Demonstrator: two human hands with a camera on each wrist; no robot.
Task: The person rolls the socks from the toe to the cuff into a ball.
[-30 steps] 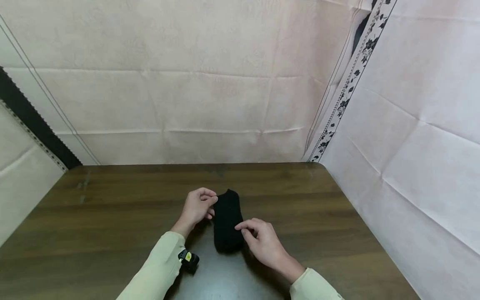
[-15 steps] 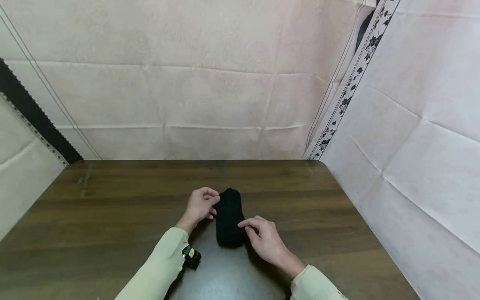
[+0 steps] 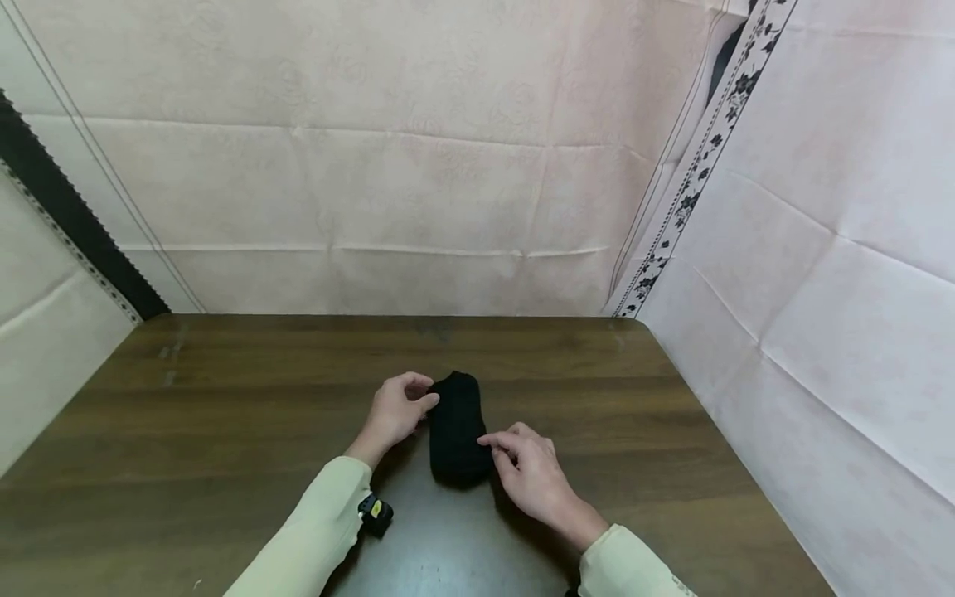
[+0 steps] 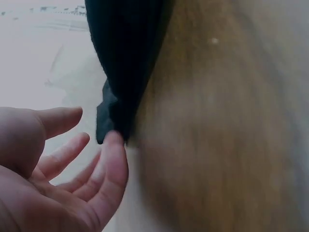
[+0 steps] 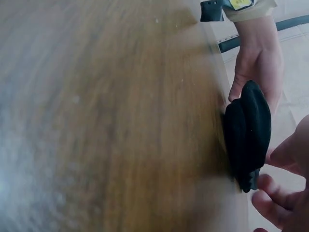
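A folded black sock [image 3: 457, 431] lies lengthwise on the wooden table in the head view. At its upper left edge is my left hand [image 3: 395, 412], thumb and fingers spread apart. One fingertip touches the end of the dark fabric [image 4: 128, 58] in the left wrist view, while the thumb stays off it. My right hand [image 3: 531, 474] reaches the sock's lower right edge with an extended index finger. From the right wrist, the black bundle [image 5: 248, 130] shows stacked layers, with the right-hand fingers [image 5: 277, 191] relaxed beside its near end.
The brown wood-grain table [image 3: 246, 431] extends around both hands. Pale cloth [image 3: 418, 199] hangs behind its far edge, and another patterned cloth [image 3: 836, 274] hangs along the right. A small black device [image 3: 375, 514] is strapped to the left wrist.
The left thumb and index finger have parted from near the sock's corner. The right index finger has shifted slightly up along the edge. The sock sits slightly higher in the head view.
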